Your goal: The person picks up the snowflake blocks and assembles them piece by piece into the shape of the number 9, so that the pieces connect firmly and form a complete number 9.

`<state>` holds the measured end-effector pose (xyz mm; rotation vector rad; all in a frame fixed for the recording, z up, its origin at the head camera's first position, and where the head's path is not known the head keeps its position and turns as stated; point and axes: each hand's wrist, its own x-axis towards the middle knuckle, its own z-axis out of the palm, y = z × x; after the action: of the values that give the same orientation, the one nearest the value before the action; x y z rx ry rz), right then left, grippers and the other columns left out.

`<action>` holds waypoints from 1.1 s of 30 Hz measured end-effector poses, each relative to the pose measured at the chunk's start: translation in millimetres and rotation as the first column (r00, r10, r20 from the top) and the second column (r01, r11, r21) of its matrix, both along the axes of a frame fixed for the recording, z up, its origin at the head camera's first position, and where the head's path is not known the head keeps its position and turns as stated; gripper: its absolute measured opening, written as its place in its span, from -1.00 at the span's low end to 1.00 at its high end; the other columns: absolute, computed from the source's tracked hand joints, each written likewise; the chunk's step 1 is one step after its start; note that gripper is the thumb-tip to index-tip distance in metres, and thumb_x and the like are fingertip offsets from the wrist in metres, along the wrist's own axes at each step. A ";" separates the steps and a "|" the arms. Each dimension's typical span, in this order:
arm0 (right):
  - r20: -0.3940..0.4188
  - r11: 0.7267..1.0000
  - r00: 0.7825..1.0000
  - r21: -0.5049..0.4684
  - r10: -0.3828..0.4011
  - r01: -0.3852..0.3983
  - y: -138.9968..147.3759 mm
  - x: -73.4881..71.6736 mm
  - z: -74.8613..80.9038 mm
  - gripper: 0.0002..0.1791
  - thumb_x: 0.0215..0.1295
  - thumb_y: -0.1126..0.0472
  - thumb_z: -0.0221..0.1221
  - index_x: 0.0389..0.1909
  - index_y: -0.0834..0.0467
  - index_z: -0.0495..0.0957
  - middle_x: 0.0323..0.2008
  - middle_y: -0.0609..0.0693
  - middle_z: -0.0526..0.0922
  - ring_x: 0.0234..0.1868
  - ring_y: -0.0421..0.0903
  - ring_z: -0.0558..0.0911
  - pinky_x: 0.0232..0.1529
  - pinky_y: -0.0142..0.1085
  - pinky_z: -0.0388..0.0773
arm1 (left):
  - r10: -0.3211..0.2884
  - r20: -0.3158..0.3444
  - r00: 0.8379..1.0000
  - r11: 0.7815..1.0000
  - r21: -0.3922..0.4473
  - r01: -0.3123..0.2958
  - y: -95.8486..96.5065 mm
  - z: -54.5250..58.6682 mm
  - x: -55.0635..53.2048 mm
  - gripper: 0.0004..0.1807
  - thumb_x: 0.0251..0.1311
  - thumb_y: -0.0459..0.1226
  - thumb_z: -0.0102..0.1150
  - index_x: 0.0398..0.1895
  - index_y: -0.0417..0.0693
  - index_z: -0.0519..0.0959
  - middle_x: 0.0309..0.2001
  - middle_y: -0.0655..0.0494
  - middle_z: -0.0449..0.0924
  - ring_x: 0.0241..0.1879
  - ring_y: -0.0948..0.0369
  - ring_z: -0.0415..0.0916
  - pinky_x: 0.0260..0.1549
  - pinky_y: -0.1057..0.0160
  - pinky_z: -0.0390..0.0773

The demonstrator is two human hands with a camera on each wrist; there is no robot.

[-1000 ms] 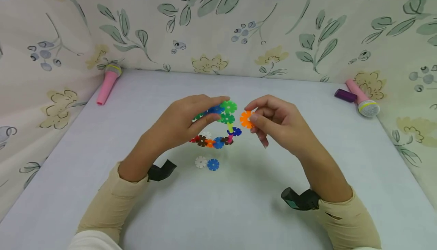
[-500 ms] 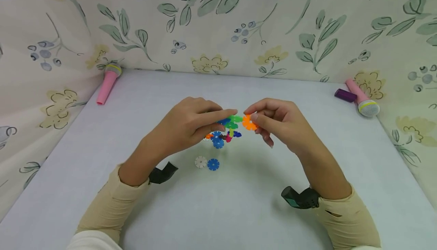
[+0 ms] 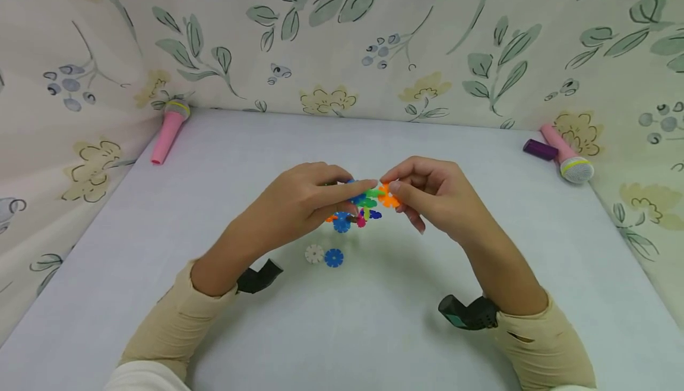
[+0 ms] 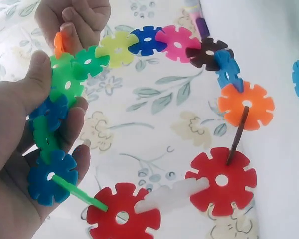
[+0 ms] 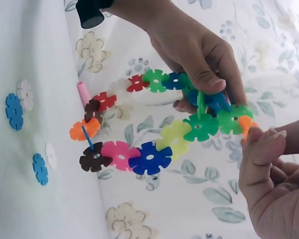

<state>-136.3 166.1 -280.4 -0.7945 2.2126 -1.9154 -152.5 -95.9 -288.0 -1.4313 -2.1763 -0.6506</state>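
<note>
In the head view, my left hand (image 3: 307, 201) grips a looped chain of notched plastic flower discs above the table. Its thumb and fingers hold the chain at blue discs (image 4: 51, 112) and a light green disc (image 4: 67, 82) in the left wrist view. My right hand (image 3: 435, 195) pinches an orange disc (image 3: 389, 197) between thumb and fingers. That orange disc meets the edge of the light green disc (image 5: 234, 118) in the right wrist view. Red discs (image 4: 222, 180), a pink disc (image 5: 120, 155) and a yellow disc (image 5: 174, 138) hang farther along the loop.
On the white table (image 3: 347, 331) lie a loose white disc (image 3: 314, 254) and blue disc (image 3: 333, 257). A pink toy microphone (image 3: 170, 133) lies at the back left. Another pink microphone (image 3: 574, 165) and a purple block (image 3: 541, 149) lie at the right. A flowered cloth (image 3: 342, 41) stands behind.
My left hand has moved right and slightly down with the chain, bringing the light green disc up to the orange one. The right hand, still pinching the orange disc, has shifted only slightly.
</note>
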 end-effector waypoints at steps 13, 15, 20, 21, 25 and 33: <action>-0.629 0.914 0.760 0.194 -0.162 0.356 -19.8 13.4 -6.6 -0.84 0.35 0.33 0.26 -0.08 0.22 0.60 -0.61 -0.18 0.49 -0.67 -0.27 0.37 -0.66 -0.43 0.33 | 0.116 0.086 0.989 0.993 -0.018 -0.115 -3.2 -6.3 -16.4 -0.52 0.22 -0.18 0.38 0.22 0.00 0.62 -0.18 0.08 0.68 -0.24 0.19 0.57 -0.27 0.28 0.55; -0.648 0.949 0.762 0.235 -0.008 0.209 -28.8 19.3 -12.4 -0.87 0.29 0.40 0.28 -0.16 0.21 0.62 -0.54 -0.18 0.54 -0.59 -0.28 0.43 -0.60 -0.46 0.38 | 0.126 0.107 0.986 0.992 -0.015 -0.126 -6.4 -7.3 -19.1 -0.52 0.22 -0.19 0.38 0.22 0.00 0.62 -0.17 0.08 0.67 -0.23 0.19 0.57 -0.27 0.27 0.55; -0.519 0.756 0.724 0.654 0.454 -0.005 -58.9 26.0 -49.6 -0.61 0.29 0.27 0.32 0.13 0.16 0.58 0.09 0.02 0.63 0.11 -0.09 0.59 0.13 -0.31 0.52 | 0.109 0.138 0.984 0.994 -0.005 -0.110 -10.8 -8.4 -21.9 -0.54 0.26 -0.18 0.35 0.24 0.00 0.61 -0.15 0.10 0.67 -0.21 0.21 0.58 -0.26 0.27 0.56; -0.473 0.678 0.712 0.735 0.519 -0.006 -64.0 26.1 -59.1 -0.54 0.32 0.24 0.31 0.23 0.15 0.53 0.24 0.05 0.54 0.27 0.00 0.49 0.25 -0.23 0.43 | 0.110 0.147 0.983 0.994 -0.011 -0.109 -11.3 -8.7 -21.8 -0.53 0.28 -0.17 0.34 0.25 0.02 0.60 -0.14 0.11 0.67 -0.21 0.22 0.58 -0.25 0.26 0.57; -0.316 0.447 0.696 0.895 0.645 -0.008 -77.9 25.7 -89.3 -0.42 0.41 0.20 0.21 0.43 0.07 0.37 0.47 0.07 0.27 0.48 0.16 0.22 0.37 -0.04 0.26 | 0.109 0.193 0.975 0.994 -0.027 -0.105 -12.2 -7.7 -19.6 -0.52 0.31 -0.14 0.31 0.29 0.04 0.58 -0.12 0.12 0.67 -0.16 0.24 0.59 -0.18 0.24 0.58; -0.445 0.509 0.642 0.855 0.624 0.099 -82.3 17.3 -99.7 -0.74 0.23 0.27 0.38 -0.05 0.04 0.71 -0.04 -0.04 0.67 -0.01 -0.07 0.60 0.03 -0.32 0.54 | 0.072 0.222 0.972 0.997 0.001 -0.074 -13.5 -4.5 -18.4 -0.52 0.32 -0.15 0.30 0.29 0.04 0.57 -0.12 0.16 0.67 -0.19 0.29 0.56 -0.26 0.28 0.54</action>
<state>-119.0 83.9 -380.0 -1.7275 2.6489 -0.1262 -170.9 -109.5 -292.5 -1.3203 -2.3802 -0.8281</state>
